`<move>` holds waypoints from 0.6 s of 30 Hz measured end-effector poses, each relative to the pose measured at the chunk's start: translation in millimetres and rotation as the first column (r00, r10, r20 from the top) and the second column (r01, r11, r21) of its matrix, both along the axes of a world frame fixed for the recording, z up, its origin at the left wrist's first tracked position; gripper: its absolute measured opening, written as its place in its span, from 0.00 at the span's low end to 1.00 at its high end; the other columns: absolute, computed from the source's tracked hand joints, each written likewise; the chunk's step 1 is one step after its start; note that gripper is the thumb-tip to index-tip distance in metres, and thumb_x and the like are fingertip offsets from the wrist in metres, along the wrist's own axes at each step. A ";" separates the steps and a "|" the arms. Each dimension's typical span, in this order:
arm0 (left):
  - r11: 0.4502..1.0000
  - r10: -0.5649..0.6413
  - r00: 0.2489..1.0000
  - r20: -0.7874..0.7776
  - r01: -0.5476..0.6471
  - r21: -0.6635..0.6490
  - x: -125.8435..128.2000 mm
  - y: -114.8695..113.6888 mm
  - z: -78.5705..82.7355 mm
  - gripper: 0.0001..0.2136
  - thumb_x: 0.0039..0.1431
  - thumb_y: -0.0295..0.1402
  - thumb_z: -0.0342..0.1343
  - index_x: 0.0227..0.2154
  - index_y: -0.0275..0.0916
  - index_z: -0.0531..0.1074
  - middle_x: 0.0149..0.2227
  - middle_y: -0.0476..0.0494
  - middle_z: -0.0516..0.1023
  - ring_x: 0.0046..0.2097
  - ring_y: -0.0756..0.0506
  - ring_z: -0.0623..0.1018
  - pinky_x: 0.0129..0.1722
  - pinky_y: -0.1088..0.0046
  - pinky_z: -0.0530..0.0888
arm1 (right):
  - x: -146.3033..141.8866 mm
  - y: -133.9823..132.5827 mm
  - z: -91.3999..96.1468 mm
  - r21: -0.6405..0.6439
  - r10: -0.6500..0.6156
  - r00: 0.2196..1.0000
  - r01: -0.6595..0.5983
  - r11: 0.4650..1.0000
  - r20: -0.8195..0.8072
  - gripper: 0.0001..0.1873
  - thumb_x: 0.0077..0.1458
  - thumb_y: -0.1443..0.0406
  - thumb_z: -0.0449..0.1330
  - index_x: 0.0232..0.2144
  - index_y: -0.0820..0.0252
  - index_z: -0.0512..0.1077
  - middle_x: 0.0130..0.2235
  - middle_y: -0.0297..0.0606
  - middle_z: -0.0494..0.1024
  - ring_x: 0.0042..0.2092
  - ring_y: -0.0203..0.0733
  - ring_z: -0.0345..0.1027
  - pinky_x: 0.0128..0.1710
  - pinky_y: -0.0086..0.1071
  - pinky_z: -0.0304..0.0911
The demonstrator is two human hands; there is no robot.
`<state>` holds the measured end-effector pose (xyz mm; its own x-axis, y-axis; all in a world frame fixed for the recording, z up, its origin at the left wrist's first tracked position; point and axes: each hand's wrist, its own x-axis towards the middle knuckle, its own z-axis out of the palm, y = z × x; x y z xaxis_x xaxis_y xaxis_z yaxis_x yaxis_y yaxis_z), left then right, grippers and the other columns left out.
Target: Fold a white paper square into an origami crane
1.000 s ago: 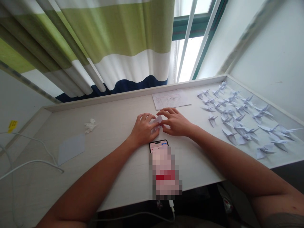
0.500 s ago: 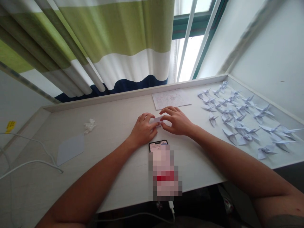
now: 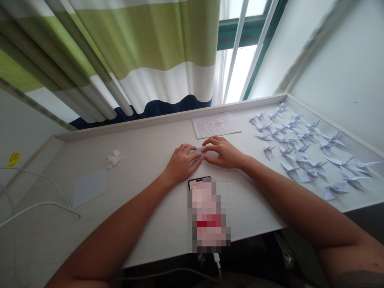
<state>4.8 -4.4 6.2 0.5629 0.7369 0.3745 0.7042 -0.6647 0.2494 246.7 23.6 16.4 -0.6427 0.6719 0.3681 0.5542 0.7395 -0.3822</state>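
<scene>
A folded piece of paper [image 3: 200, 153] lies on the table [image 3: 150, 140] between the left hand [image 3: 181, 164] and the right hand [image 3: 223, 153], with fingers of both hands on it. Behind the hands lies a written sheet [image 3: 216, 125]; before them, a phone [image 3: 199, 183]. Paper cranes [image 3: 300, 152] fill the table's right end. To the left lie a crumpled tissue [image 3: 114, 159] and, nearer the front, a paper square [image 3: 89, 188], with a cable [image 3: 39, 204] beyond it. A curtain [image 3: 144, 40] hangs behind the table, left of a window [image 3: 243, 72].
</scene>
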 end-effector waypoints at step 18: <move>1.000 -0.023 1.000 0.004 0.023 -0.005 0.3 1.9 -1.2 0.11 0.71 0.36 0.57 0.47 0.39 0.82 0.55 0.36 0.81 0.60 0.35 0.73 0.59 0.51 0.74 | 5.7 5.9 -3.0 0.024 -0.019 1.000 0.019 1.000 0.004 0.08 0.64 0.64 0.63 0.43 0.52 0.82 0.55 0.44 0.79 0.58 0.57 0.69 0.60 0.55 0.65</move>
<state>5.1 -2.4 4.9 0.5784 0.7252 0.3734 0.6875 -0.6798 0.2554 252.4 29.5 13.4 -0.6313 0.6752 0.3816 0.5702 0.7376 -0.3618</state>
